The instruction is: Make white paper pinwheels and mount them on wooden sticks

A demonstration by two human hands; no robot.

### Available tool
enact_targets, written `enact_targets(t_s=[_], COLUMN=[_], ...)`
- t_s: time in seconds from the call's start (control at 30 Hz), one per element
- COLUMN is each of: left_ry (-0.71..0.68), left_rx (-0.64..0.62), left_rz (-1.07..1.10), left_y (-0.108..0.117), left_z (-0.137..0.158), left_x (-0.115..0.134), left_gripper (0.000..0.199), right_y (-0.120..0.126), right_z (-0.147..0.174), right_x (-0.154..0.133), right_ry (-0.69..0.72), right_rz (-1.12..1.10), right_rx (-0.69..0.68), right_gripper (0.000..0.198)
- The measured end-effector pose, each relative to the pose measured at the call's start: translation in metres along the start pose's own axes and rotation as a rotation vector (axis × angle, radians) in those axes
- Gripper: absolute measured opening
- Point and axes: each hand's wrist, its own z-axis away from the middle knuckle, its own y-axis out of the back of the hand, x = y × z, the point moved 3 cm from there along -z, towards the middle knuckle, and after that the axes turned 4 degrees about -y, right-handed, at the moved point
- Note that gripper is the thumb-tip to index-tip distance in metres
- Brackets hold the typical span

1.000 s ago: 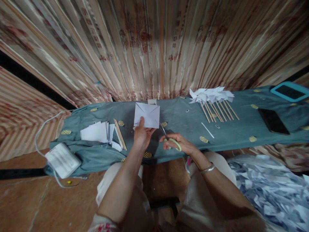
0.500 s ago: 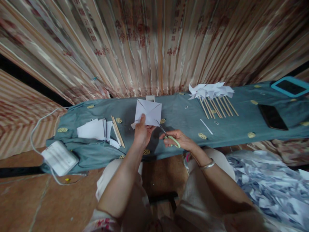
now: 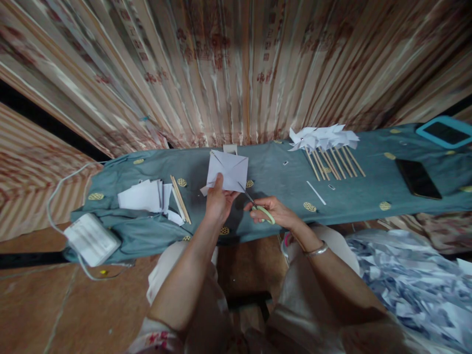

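Observation:
My left hand (image 3: 219, 200) grips a square sheet of white paper (image 3: 229, 172) by its near edge, thumb on top. Slits run inward from its far corners. In my right hand (image 3: 275, 211) is a pair of scissors (image 3: 264, 214) with light green handles. The blades meet the paper's near right corner. Behind the sheet, a small pale item (image 3: 230, 148) shows only in part. To the left lie a stack of cut white paper (image 3: 142, 195) and a few wooden sticks (image 3: 180, 199).
Paper pinwheels (image 3: 324, 137) on sticks lie in a row at the right. Beyond them are a black phone (image 3: 418, 179) and a blue-framed tablet (image 3: 446, 132). A white power box (image 3: 92, 240) with a cable sits at the left end. Paper pieces (image 3: 413, 285) fill a bag at lower right.
The scissor blades have closed somewhat at the paper's near right corner. Both hands stay in nearly the same place; the view has shifted very slightly.

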Motion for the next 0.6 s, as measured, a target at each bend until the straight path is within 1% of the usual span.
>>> enact_targets(t_s=[0.23,0.4,0.6], left_ry=[0.007,-0.005,-0.008], left_rx=[0.012,0.019,0.013], left_rz=[-0.016,-0.003,0.0], left_y=[-0.0003,0.0019,0.0017], left_z=[0.0005,-0.0011,-0.0015], left_x=[0.0011,-0.0001,-0.0002], left_gripper=[0.014,0.013,0.011], right_y=[-0.0017,-0.0023,-0.0011], right_z=[-0.0009,-0.0021,-0.0025], right_x=[-0.0007,-0.0004,-0.0008], right_ry=[-0.013,-0.003,-0.005], right_rz=[-0.012,-0.027,0.012], right_rx=[0.036,0.046,0.062], right_gripper=[0.06,0.059,0.057])
